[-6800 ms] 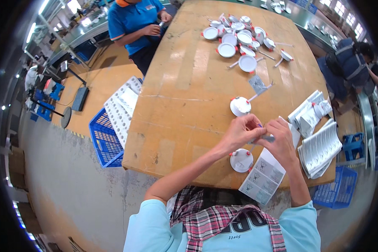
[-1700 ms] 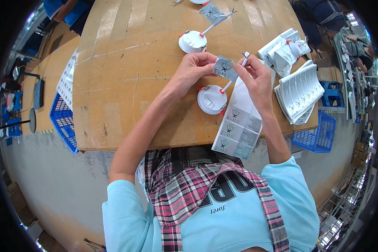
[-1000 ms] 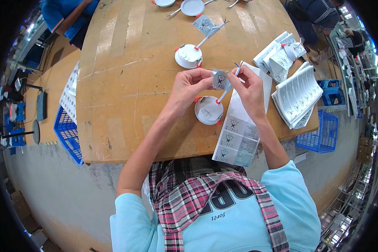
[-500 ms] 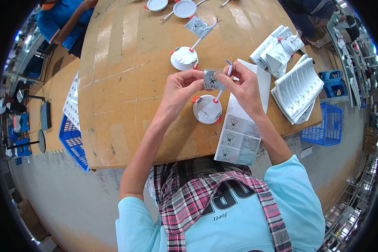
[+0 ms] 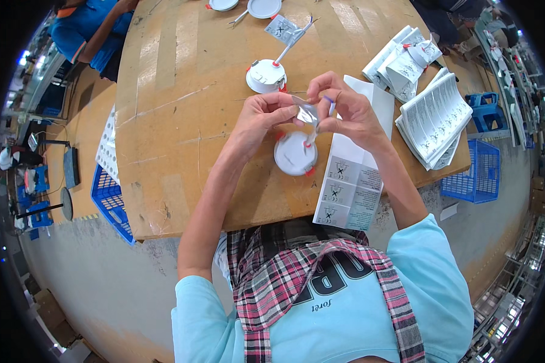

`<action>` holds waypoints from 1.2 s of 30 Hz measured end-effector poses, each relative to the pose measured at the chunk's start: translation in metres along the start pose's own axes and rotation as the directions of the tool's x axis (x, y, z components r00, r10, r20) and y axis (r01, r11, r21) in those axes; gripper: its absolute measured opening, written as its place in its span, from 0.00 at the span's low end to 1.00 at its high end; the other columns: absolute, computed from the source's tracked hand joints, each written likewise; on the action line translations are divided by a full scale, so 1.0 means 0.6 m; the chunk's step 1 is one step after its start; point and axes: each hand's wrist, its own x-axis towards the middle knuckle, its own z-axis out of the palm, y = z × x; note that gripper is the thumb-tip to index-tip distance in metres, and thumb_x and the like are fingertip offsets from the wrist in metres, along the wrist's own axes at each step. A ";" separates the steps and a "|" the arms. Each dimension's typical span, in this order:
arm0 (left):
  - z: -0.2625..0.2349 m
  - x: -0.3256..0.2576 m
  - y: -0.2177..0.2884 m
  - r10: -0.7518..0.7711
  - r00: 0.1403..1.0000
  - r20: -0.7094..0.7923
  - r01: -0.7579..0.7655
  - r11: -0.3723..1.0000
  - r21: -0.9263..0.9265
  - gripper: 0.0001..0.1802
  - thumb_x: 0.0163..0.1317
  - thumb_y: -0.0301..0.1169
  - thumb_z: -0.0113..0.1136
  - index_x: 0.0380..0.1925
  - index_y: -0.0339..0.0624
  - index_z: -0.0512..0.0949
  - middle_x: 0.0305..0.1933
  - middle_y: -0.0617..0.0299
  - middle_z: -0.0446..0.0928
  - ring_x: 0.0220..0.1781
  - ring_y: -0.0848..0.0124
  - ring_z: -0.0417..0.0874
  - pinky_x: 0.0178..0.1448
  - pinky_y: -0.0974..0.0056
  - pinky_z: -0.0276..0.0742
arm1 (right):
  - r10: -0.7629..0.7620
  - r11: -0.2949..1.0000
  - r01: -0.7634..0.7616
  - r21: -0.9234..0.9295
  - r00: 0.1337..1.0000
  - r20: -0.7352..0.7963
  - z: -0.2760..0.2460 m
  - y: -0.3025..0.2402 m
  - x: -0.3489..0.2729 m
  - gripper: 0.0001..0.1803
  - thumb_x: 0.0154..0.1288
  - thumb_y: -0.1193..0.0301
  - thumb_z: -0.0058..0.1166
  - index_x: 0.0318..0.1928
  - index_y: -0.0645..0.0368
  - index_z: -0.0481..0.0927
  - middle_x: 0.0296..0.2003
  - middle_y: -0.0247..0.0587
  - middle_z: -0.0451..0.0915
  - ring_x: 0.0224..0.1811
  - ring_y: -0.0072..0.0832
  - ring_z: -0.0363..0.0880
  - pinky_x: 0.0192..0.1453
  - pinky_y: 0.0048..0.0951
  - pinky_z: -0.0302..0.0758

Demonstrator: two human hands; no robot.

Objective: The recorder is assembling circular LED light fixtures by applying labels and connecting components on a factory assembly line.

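My left hand (image 5: pixel 265 115) pinches the free end of a silvery adhesive label (image 5: pixel 307 112) between thumb and fingertips. My right hand (image 5: pixel 352 112) is closed around the upper part of a white cable (image 5: pixel 313 134), where the label meets it; the fingers partly hide this spot. The cable rises from a round white downlight (image 5: pixel 295 153) with red-orange clips, lying back-up on the table just below my hands. Beyond it lies a second downlight (image 5: pixel 265 76), its cable carrying a flag-like label (image 5: pixel 281 28). A label sheet (image 5: pixel 349 181) lies beside my right forearm, overhanging the near edge.
Folded printed leaflets (image 5: pixel 433 121) lie on the right of the brown table (image 5: pixel 163 151), with a curled label strip (image 5: pixel 406 66) behind them. More downlights (image 5: pixel 264 7) are at the far side. Blue crates (image 5: pixel 475 172) stand by both sides. Another person (image 5: pixel 88 36) is at far left.
The label, facing me flat before, is now tilted and bent between my hands. My right fingers have lifted and shifted around the cable. The view has shifted slightly.
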 end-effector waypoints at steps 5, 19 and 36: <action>-0.005 0.001 0.002 0.028 1.000 0.004 -0.028 0.997 0.066 0.09 0.61 0.29 0.60 0.38 0.36 0.80 0.37 0.62 0.81 0.39 0.77 0.81 0.47 0.71 0.78 | 0.070 0.995 -0.072 0.070 0.997 0.021 -0.004 0.005 0.002 0.11 0.57 0.69 0.64 0.27 0.57 0.74 0.44 0.32 0.69 0.49 0.21 0.70 0.58 0.27 0.68; 0.011 -0.023 0.018 0.118 0.985 -0.129 -0.098 0.984 0.147 0.13 0.60 0.30 0.62 0.41 0.33 0.80 0.36 0.59 0.82 0.38 0.74 0.83 0.49 0.68 0.77 | 0.332 0.943 -0.322 0.083 0.909 -0.253 0.015 0.003 0.004 0.12 0.60 0.65 0.62 0.30 0.59 0.75 0.28 0.28 0.76 0.33 0.16 0.74 0.42 0.20 0.72; 0.025 -0.026 0.016 0.166 0.971 -0.174 -0.139 0.978 0.159 0.13 0.61 0.29 0.61 0.43 0.32 0.80 0.36 0.57 0.83 0.38 0.71 0.84 0.48 0.67 0.76 | 0.388 0.920 -0.351 0.173 0.877 -0.282 0.015 0.019 0.011 0.12 0.62 0.63 0.61 0.30 0.57 0.77 0.23 0.29 0.77 0.27 0.13 0.73 0.33 0.18 0.71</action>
